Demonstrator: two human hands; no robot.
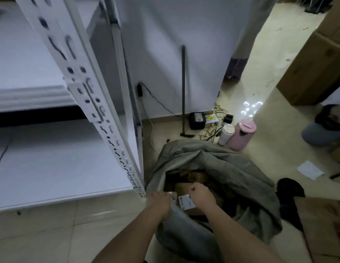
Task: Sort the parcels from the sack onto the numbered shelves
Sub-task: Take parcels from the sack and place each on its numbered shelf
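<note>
A grey-green cloth sack (222, 168) lies open on the floor beside the white shelf unit (51, 168). Inside its mouth I see brown cardboard parcels (194, 176), one with a white label (186, 201). My left hand (158, 203) grips the near left rim of the sack, fingers curled over the cloth. My right hand (200, 194) reaches into the opening with fingers curled at the edge of a brown parcel; the fingertips are hidden, so whether it holds the parcel is unclear.
A perforated white shelf post (100, 111) stands right next to the sack. Behind it are a pink jug (242, 134), a white cup (226, 134), cables, a black device and a hammer (183, 92). Cardboard boxes (317, 63) stand at right, and a crouching person (325, 126).
</note>
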